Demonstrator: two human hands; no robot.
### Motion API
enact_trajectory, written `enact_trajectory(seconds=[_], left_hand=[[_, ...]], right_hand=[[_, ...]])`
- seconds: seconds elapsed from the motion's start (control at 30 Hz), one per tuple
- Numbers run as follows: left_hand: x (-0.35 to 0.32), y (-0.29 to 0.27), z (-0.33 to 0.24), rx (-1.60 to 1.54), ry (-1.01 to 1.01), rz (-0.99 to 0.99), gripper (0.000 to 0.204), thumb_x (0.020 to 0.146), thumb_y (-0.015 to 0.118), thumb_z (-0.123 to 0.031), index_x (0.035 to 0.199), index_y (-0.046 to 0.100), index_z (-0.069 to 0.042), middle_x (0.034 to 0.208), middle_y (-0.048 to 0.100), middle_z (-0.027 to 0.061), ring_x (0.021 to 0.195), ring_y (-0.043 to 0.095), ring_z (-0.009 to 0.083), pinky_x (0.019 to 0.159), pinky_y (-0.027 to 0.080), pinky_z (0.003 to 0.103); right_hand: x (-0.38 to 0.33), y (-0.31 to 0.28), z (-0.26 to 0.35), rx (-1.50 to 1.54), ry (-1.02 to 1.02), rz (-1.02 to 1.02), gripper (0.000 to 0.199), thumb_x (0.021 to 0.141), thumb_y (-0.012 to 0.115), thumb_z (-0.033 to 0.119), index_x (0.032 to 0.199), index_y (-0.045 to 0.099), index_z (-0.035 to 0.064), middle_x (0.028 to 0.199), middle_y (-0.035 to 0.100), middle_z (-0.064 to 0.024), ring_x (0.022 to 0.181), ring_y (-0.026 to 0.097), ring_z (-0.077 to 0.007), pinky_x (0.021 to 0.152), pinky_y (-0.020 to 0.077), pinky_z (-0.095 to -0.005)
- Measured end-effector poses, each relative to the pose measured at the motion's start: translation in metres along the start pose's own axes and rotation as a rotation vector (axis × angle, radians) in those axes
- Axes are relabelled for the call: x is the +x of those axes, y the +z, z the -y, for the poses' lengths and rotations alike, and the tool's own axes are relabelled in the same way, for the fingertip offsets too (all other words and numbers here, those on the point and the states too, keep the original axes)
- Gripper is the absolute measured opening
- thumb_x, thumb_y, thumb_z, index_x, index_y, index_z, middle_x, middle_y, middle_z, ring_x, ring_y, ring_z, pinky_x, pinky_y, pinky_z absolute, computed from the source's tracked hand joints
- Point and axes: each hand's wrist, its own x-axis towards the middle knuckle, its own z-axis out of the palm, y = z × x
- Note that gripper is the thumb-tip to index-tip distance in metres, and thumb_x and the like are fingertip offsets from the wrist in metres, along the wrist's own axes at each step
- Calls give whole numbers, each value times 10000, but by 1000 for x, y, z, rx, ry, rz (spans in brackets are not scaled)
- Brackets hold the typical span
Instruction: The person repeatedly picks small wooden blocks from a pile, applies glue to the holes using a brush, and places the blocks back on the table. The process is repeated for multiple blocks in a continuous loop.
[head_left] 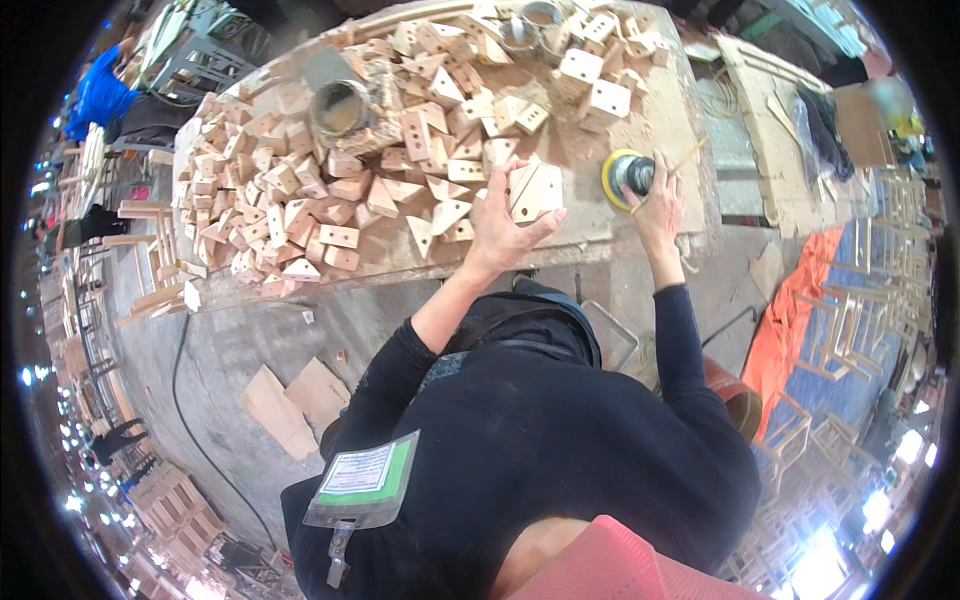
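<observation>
My left hand [500, 222] is closed around a pale wooden block [540, 193] with drilled holes, held up over the near edge of the workbench. To the right, my right hand [657, 205] grips a thin wooden stick [690, 155] that slants up and right. Its fingers are close to a round, yellow-rimmed container [612, 182] with a dark middle; whether they touch it I cannot tell. Loose wooden corner blocks [340, 236], many with drilled holes, lie heaped on the bench left of and behind my left hand.
The worn workbench [590, 235] carries a metal tin [345, 108] among the blocks and another can [540, 15] at the back. A dark cable [178, 370] and flat cardboard pieces [290, 405] lie on the floor. Wooden chair frames [845, 320] stand right, beyond an orange sheet [795, 320].
</observation>
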Motion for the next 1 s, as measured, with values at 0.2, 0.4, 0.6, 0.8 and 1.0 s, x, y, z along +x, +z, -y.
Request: enact_trajectory(seconds=[0.2, 0.4, 0.6, 0.8, 1.0], left_hand=[[0, -33, -7, -146, -37, -94, 740, 782, 792, -315, 1295, 368, 6, 1157, 544, 118, 1072, 538, 170, 917, 449, 308], [-8, -66, -29, -377, 69, -76, 461, 1011, 462, -252, 1389, 333, -23, 1329, 428, 147, 1214, 449, 176, 997, 410, 319], [-17, -121, -54, -218, 153, -173, 479, 953, 571, -108, 1392, 402, -22, 1308, 442, 95, 1130, 538, 142, 927, 477, 273], [-33, -154, -77, 104, 323, -254, 537, 932, 624, -145, 1404, 415, 2, 1241, 534, 118, 1133, 563, 190, 958, 469, 303], [-50, -197, -79, -72, 253, -239, 543, 955, 589, -154, 1424, 379, 20, 1295, 538, 149, 1143, 568, 194, 929, 473, 298]], right_hand=[[-18, -39, 135, 879, -96, 164, 629, 851, 697, 76, 1411, 413, 25, 1333, 540, -168, 1116, 596, -254, 893, 515, -353], [-21, -38, 213, 1287, 35, 279, 533, 947, 575, 60, 1432, 370, -22, 1287, 548, -137, 1119, 551, -160, 884, 497, -296], [-9, -54, 261, 1583, 247, 387, 476, 956, 571, 82, 1389, 415, -39, 1260, 571, -132, 1126, 566, -174, 922, 501, -304], [-12, -38, 304, 1473, 224, 256, 581, 877, 681, 44, 1386, 412, -37, 1303, 550, -134, 1126, 581, -176, 928, 504, -295], [-15, -31, 354, 1477, 227, 272, 588, 853, 709, 39, 1362, 430, -47, 1306, 540, -154, 1108, 599, -194, 900, 526, -292]])
